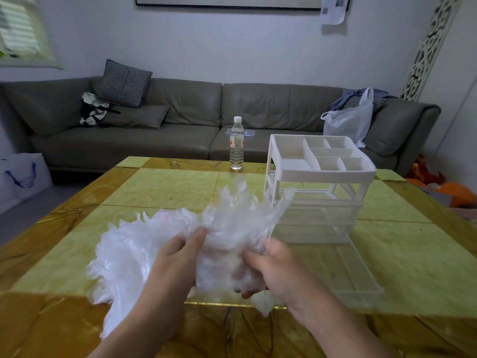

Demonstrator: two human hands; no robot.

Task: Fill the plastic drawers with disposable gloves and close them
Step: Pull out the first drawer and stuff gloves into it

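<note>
Both my hands are closed on one bundle of disposable gloves [232, 228]: my left hand [173, 257] pinches its near-left side between thumb and curled fingers, and my right hand [273, 267] grips its right side, blurred, with fingers wrapped into the film. Beyond them runs a long grey sofa [180, 120] of smooth, creased leather, with a checked cushion [124, 83] at its left and a thin white plastic bag [348, 120] at its right. Nearer, the table [160, 184] is a glossy slab of yellow-green squares edged in amber marbling. On its right stands the white plastic drawer unit [320, 174], a boxy open frame topped by a tray of small compartments; its lowest drawer [353, 275], clear and nearly invisible, is pulled out toward me, just beside my right hand. The gloves are crinkled, translucent and floppy, their finger ends fanning up in front of the unit's left corner and hiding part of it. A looser heap of gloves [121, 257] spreads on the table to my left. A clear water bottle [236, 143] with a white cap stands at the far edge.
</note>
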